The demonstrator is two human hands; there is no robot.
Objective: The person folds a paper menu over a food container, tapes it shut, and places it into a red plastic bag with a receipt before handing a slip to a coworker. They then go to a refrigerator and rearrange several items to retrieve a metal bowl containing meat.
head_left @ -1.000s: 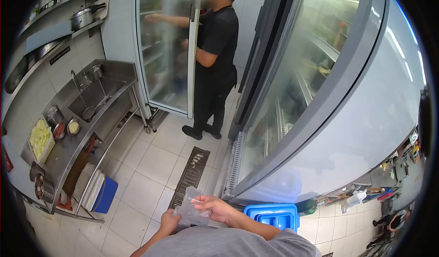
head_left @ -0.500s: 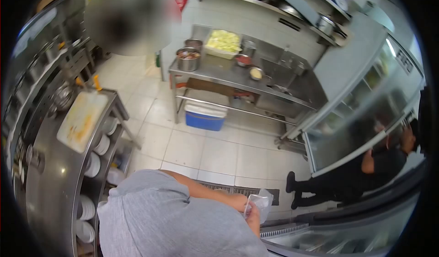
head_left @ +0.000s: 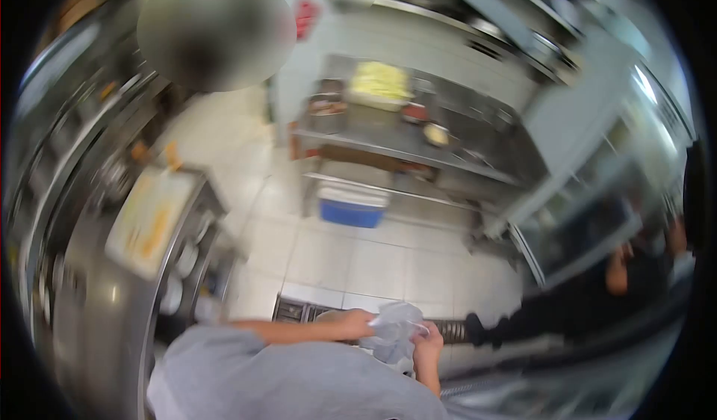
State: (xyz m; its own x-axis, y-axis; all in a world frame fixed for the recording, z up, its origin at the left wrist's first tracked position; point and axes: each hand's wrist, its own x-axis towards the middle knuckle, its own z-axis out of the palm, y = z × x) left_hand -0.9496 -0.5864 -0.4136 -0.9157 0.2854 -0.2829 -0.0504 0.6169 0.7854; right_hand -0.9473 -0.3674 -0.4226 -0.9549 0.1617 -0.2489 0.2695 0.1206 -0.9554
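Note:
A thin, clear plastic bag (head_left: 396, 332) hangs between my two hands, in front of my grey shirt. My left hand (head_left: 355, 324) pinches its left edge. On the opposite side, my right hand (head_left: 427, 345) has its fingers closed on the bag's rim. The bag looks crumpled and partly spread. Motion blur hides whether anything is inside it.
A steel counter with a stained cutting board (head_left: 151, 218) stands at left, plates below. Ahead, a steel table (head_left: 388, 140) bears a tub of chopped pale-green food (head_left: 379, 82); beneath sits a blue cooler (head_left: 351, 207). A dark-clothed person (head_left: 575, 300) stands by a glass-door fridge (head_left: 597, 188).
My hands have moved apart and slightly left, stretching the bag between them. The view has shifted and blurred. At right, the fridge door has swung further open beside the other person.

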